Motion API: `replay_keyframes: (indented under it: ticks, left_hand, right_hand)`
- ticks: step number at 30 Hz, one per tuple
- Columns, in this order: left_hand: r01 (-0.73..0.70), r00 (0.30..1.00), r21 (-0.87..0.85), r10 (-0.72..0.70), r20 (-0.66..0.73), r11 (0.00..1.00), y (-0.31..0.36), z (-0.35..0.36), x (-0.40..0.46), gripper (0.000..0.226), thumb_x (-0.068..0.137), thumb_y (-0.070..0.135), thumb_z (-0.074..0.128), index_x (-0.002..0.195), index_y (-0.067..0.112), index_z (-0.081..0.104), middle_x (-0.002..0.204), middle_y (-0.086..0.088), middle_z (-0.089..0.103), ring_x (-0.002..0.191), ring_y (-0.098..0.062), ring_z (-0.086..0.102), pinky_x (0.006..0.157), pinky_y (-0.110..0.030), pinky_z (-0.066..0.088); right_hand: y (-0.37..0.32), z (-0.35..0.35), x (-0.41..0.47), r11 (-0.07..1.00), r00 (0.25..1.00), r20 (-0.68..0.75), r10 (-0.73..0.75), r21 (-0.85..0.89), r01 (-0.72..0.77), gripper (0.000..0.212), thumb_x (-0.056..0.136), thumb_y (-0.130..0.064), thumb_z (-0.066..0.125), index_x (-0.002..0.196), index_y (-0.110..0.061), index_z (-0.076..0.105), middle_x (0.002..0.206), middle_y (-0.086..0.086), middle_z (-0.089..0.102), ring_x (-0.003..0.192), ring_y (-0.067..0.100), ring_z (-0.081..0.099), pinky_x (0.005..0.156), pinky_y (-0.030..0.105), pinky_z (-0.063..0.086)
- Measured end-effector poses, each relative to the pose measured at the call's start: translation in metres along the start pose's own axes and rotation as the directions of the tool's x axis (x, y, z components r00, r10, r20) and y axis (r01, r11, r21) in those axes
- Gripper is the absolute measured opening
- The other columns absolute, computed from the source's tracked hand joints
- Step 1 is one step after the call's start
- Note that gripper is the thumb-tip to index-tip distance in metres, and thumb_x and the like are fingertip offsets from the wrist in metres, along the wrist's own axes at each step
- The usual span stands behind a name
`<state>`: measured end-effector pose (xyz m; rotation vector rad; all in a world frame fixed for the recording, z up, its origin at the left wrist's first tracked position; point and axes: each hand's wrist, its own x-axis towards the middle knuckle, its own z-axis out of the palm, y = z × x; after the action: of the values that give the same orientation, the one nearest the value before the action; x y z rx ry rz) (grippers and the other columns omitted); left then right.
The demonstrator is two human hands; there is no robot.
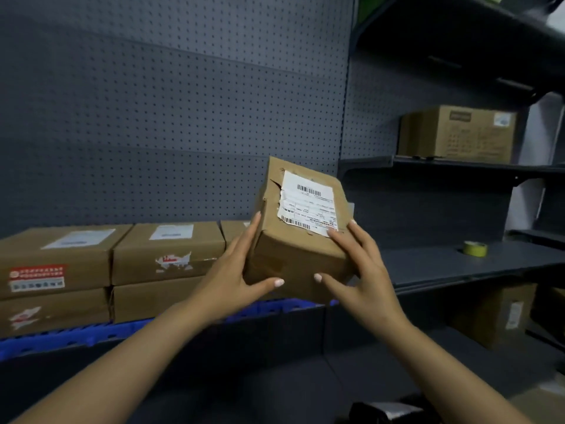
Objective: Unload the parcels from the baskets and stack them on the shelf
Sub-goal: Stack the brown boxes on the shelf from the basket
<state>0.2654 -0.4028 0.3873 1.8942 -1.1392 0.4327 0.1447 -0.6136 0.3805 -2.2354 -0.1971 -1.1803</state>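
Observation:
A dented brown cardboard parcel (298,237) with a torn white shipping label is held tilted in front of the shelf. My left hand (235,270) grips its left side, thumb across the front face. My right hand (360,270) holds its right side, fingers on the label edge and thumb on the front. To the left, several brown parcels (165,255) stand stacked in two layers on the shelf with a blue front edge (91,335). No basket is in view.
A grey pegboard wall (168,117) backs the shelf. To the right, dark shelves (458,261) carry a roll of yellow tape (474,248), a large carton (458,134) higher up and another box (498,316) below. A dark object (385,413) lies at the bottom edge.

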Motion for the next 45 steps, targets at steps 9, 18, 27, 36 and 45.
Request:
replay_keyframes:
  ticks: [9, 18, 27, 36, 45]
  left_hand:
    - [0.125, 0.992, -0.156, -0.126, 0.003, 0.98, -0.036, -0.012, 0.073, 0.107, 0.071, 0.06, 0.07, 0.143, 0.057, -0.009, 0.154, 0.014, 0.025, 0.133, -0.007, 0.037, 0.107, -0.043, 0.042]
    - [0.284, 0.959, -0.067, -0.285, 0.004, 0.956, -0.096, 0.013, 0.124, 0.111, 0.074, 0.067, 0.061, 0.14, 0.049, -0.026, 0.156, 0.01, 0.01, 0.134, -0.014, 0.035, 0.106, -0.041, 0.041]
    - [0.238, 0.969, 0.16, -0.245, 0.025, 0.958, -0.132, 0.024, 0.159, 0.111, 0.08, 0.061, 0.06, 0.146, 0.034, -0.026, 0.156, 0.008, 0.015, 0.136, -0.01, 0.03, 0.107, -0.031, 0.038]
    - [0.12, 0.993, 0.339, -0.111, -0.043, 0.933, -0.146, 0.019, 0.195, 0.119, 0.067, 0.072, 0.065, 0.141, 0.048, -0.025, 0.156, 0.015, -0.017, 0.146, -0.013, -0.002, 0.117, -0.047, 0.018]
    - [0.14, 0.989, 0.34, -0.144, -0.014, 0.93, -0.161, 0.025, 0.22, 0.11, 0.069, 0.07, 0.065, 0.146, 0.044, -0.009, 0.157, 0.014, 0.004, 0.141, -0.014, 0.022, 0.11, -0.043, 0.033]
  right_hand:
    - [0.014, 0.028, 0.096, 0.999, 0.999, 0.019, 0.031, -0.011, -0.031, 0.064, 0.083, -0.02, 0.073, 0.131, -0.047, 0.041, 0.155, -0.015, 0.013, 0.136, 0.002, 0.018, 0.11, 0.03, 0.031]
    - [0.081, 0.077, 0.157, 0.997, 0.986, 0.15, 0.07, 0.013, -0.073, 0.063, 0.086, -0.02, 0.069, 0.126, -0.055, 0.035, 0.153, -0.024, 0.009, 0.136, 0.001, 0.018, 0.111, 0.032, 0.034]
    - [0.121, 0.097, 0.196, 0.993, 0.966, 0.238, 0.097, -0.094, -0.076, 0.063, 0.092, -0.019, 0.061, 0.143, -0.041, 0.031, 0.157, -0.019, 0.001, 0.144, 0.006, 0.009, 0.113, 0.025, 0.02]
    - [0.152, 0.073, 0.216, 0.965, 0.97, 0.179, 0.166, -0.23, -0.123, 0.07, 0.088, -0.035, 0.062, 0.147, -0.038, 0.024, 0.155, -0.012, 0.021, 0.143, 0.006, 0.005, 0.117, 0.036, 0.011]
    - [0.196, 0.072, 0.215, 0.819, 0.938, 0.253, 0.237, -0.571, -0.053, 0.074, 0.084, -0.054, 0.051, 0.149, -0.036, 0.02, 0.156, -0.007, 0.021, 0.145, 0.019, 0.009, 0.118, 0.042, 0.014]
